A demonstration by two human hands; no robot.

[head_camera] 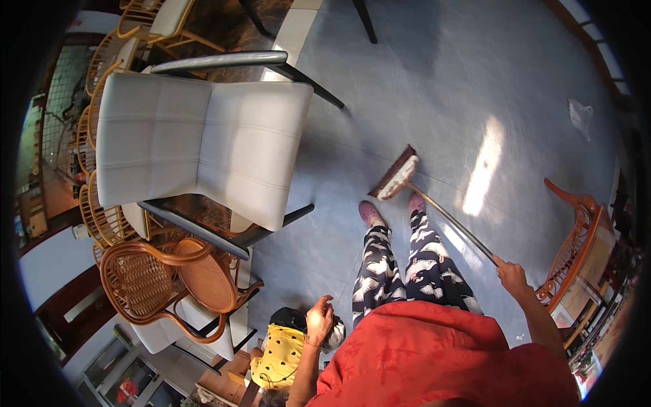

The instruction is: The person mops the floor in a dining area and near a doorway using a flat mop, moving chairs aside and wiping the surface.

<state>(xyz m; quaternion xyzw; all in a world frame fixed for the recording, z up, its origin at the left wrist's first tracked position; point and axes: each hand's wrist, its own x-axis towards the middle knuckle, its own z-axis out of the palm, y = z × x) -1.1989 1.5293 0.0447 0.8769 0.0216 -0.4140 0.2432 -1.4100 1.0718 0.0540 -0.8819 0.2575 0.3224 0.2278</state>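
My right hand [510,275] grips the upper part of a push broom's metal handle [457,225]. The handle slants up and left to the broom head [396,175], whose dark bristles rest on the grey floor [366,254] just in front of my pink shoes [370,212]. My left hand [320,321] hangs at my left side with nothing in it, its fingers apart and slightly curled. Beside and below it in view is a person in a yellow top with black spots [279,356].
A white padded armchair [244,152] stands to my left, near a rattan chair [208,274] and several stacked cane chairs [101,213]. A carved wooden piece of furniture [585,249] stands at right. A clear plastic bag [580,118] lies on the floor at upper right.
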